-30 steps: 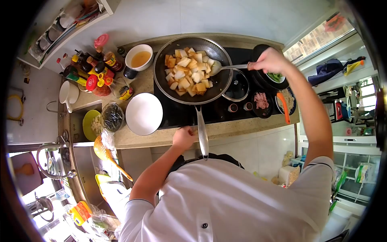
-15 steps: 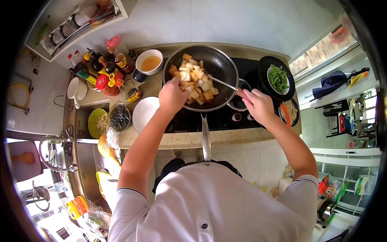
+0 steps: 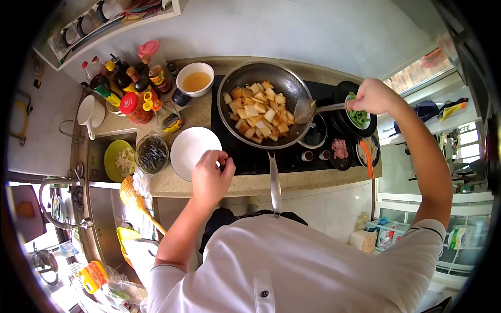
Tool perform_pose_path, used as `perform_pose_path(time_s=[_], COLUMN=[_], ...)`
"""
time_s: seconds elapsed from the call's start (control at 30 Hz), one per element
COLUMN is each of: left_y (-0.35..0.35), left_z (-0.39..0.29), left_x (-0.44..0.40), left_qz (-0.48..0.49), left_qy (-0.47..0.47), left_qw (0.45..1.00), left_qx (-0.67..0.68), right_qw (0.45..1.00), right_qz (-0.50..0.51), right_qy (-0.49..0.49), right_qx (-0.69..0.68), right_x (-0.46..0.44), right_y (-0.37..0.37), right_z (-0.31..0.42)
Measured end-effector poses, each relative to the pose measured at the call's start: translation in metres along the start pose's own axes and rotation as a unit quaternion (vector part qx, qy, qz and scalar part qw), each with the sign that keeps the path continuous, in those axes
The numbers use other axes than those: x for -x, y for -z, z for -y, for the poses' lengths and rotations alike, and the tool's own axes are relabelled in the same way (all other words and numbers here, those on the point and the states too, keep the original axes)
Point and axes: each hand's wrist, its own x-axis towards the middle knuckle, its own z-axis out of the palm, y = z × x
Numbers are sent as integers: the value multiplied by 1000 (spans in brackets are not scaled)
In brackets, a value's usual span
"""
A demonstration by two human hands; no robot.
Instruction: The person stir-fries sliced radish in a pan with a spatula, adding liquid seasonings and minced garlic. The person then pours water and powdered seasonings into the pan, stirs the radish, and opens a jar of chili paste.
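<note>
My right hand [image 3: 371, 97] is closed around the handle of a metal spatula [image 3: 304, 111]. The spatula's blade rests at the right inner side of a dark wok [image 3: 284, 78], with a bit of green on it. Browned, diced potato-like chunks [image 3: 261, 112] lie heaped in the wok. My left hand [image 3: 211, 177] hovers at the right front edge of a white plate [image 3: 190, 146]. Its fingers are curled in, and whatever they hold, if anything, is hidden. Behind my right hand, a plate of green pieces [image 3: 359, 117] is partly covered.
The wok's metal handle [image 3: 275, 182] points toward my body. A white bowl of yellowish liquid [image 3: 197, 81], sauce bottles [image 3: 122, 78] and a dark-filled glass bowl [image 3: 152, 153] stand left. Right are pink meat [image 3: 340, 149] and an orange-handled tool [image 3: 369, 159].
My left hand has drawn back from over the wok to the white plate's edge. My right hand has moved right and up with the spatula, out of the chunks. The meat dish has come into view.
</note>
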Motion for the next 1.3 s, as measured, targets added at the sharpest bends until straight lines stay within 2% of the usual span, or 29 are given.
perform_pose_path(time_s=[0.07, 0.13, 0.17, 0.2, 0.27, 0.33, 0.4, 0.47, 0.5, 0.53, 0.6, 0.63, 0.67, 0.73, 0.77, 0.8, 0.87, 0.93, 1.0, 1.07, 1.17, 1.2, 1.23, 1.3], left_y=[7, 15, 18, 20, 21, 19, 19, 17, 16, 14, 10, 8, 6, 2, 1, -1, -4, -6, -9, -10, -7, -5, -5, -8], left_z=[5, 10, 13, 17, 27, 33, 29, 21, 18, 16, 13, 11, 10, 8, 7, 7, 5, 4, 4, 4, 5, 6, 8, 11], left_x=[18, 37, 44, 51, 64, 70, 70, 68, 67, 66, 65, 65, 65, 65, 65, 64, 63, 62, 62, 64, 68, 69, 71, 74], left_qz=[3, 24, 18, 15, 23, 26, 45, 51, 56, 59, 61, 62, 65, 68, 73, 77, 80, 83, 89, 81, 76, 82, 81, 88], left_qy=[10, 62, 54, 55, 103, 107, 107, 98, 91, 87, 82, 79, 77, 73, 78, 83, 71, 61, 70, 74, 90, 99, 101, 113], left_qw=[1000, 997, 998, 998, 994, 994, 993, 994, 994, 994, 995, 995, 995, 995, 994, 993, 994, 994, 993, 993, 992, 991, 991, 989], left_qx=[17, 29, 27, 28, 23, 19, 7, 4, 6, 4, 6, 5, 12, 20, 25, 30, 30, 29, 31, 33, 34, 32, 33, 45], right_qw=[988, 965, 957, 926, 872, 833, 801, 787, 791, 788, 772, 808, 807, 871, 874, 874, 881, 888, 890, 900, 912, 928, 942, 944], right_qz=[126, 184, 175, 172, 120, 30, -25, -103, -148, -151, -286, -338, -340, -426, -443, -444, -449, -431, -393, -372, -352, -313, -274, -280], right_qy=[-84, -151, -139, -144, -108, -104, -110, -74, -35, -38, 17, 31, 29, 75, 112, 111, 148, 157, 214, 208, 208, 201, 194, 173], right_qx=[-42, -111, -186, -303, -462, -543, -589, -603, -593, -596, -568, -481, -482, -232, -168, -167, -4, 21, 90, 89, 17, -2, -20, -16], right_x=[-12, -12, -8, -4, -2, -8, -13, -17, -25, -31, -35, -30, -24, -7, 2, 10, 24, 42, 69, 94, 132, 143, 147, 137], right_y=[14, -6, -29, -60, -133, -195, -218, -233, -249, -260, -267, -263, -259, -237, -229, -223, -216, -208, -195, -187, -169, -168, -167, -175], right_z=[8, 7, -1, -9, -8, 10, 30, 38, 28, 24, 20, 19, 18, 23, 26, 29, 33, 37, 41, 40, 34, 28, 25, 31])
